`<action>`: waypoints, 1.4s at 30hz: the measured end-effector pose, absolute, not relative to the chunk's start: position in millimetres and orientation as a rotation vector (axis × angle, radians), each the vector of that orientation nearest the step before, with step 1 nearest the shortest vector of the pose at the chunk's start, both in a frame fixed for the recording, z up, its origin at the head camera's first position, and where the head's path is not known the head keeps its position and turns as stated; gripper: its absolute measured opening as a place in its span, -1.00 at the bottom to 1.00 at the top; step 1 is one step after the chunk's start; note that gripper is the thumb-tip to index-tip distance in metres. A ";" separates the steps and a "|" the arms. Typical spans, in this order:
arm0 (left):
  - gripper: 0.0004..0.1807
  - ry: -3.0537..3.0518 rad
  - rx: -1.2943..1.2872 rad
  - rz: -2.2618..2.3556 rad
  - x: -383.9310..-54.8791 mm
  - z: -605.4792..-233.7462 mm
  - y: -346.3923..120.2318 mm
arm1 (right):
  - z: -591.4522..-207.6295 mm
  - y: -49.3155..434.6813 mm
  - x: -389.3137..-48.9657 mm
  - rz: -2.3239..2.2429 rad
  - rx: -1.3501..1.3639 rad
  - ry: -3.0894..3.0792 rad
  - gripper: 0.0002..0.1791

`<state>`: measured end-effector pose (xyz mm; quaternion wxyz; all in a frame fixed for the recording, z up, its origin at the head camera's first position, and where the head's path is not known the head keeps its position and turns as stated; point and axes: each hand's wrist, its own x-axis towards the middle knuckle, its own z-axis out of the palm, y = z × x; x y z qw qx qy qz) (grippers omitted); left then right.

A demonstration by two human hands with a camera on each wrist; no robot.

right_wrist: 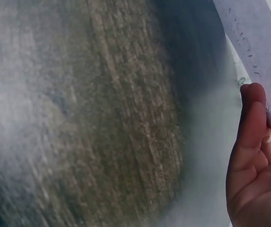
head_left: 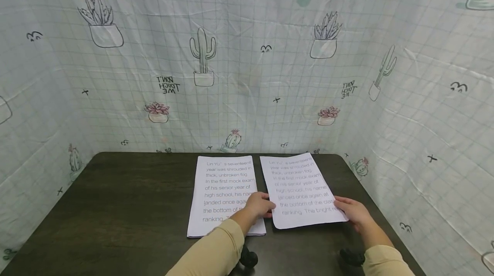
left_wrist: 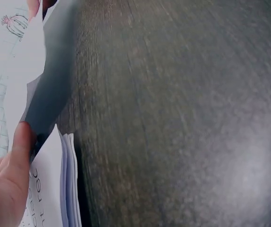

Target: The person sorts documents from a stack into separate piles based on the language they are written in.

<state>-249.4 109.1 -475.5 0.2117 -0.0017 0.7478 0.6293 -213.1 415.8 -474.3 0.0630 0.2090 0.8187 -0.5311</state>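
A printed sheet of paper (head_left: 299, 190) is held at the right, raised off the table and tilted. My left hand (head_left: 259, 204) pinches its left edge, crossing over the right side of a printed paper stack (head_left: 224, 181). At the sheet's lower right, my right hand (head_left: 355, 212) grips the edge between thumb and fingers. In the right wrist view the fingers (right_wrist: 254, 94) lie against the sheet (right_wrist: 260, 52). The left wrist view shows the stack's layered edges (left_wrist: 69, 179) below the left hand (left_wrist: 5, 184).
Both hands work over a dark wooden table (head_left: 115, 207). A cloth (head_left: 247, 74) with cactus drawings hangs behind it and on both sides. Black wrist pieces (head_left: 248, 259) show beneath the sleeves.
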 end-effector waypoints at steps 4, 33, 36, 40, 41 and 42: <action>-0.45 2.082 0.000 1.737 -247.6 -474.3 109.1 | -476.7 414.7 -212.4 -1.565 0.633 2.513 -0.42; -0.39 2.128 0.167 1.746 -247.4 -465.7 103.2 | -461.0 408.8 -209.8 -1.455 0.667 2.576 -0.35; -0.39 2.104 0.191 1.782 -249.5 -464.7 96.4 | -457.7 404.6 -212.3 -1.449 0.665 2.587 -0.36; -0.34 2.080 0.212 1.801 -254.9 -462.7 84.6 | -453.8 394.9 -218.6 -1.463 0.623 2.606 -0.36; -0.34 2.070 0.214 1.807 -256.3 -461.7 81.1 | -452.8 391.8 -220.2 -1.467 0.616 2.605 -0.36; -0.34 2.068 0.217 1.808 -257.8 -460.7 77.4 | -451.5 388.7 -221.8 -1.469 0.613 2.603 -0.36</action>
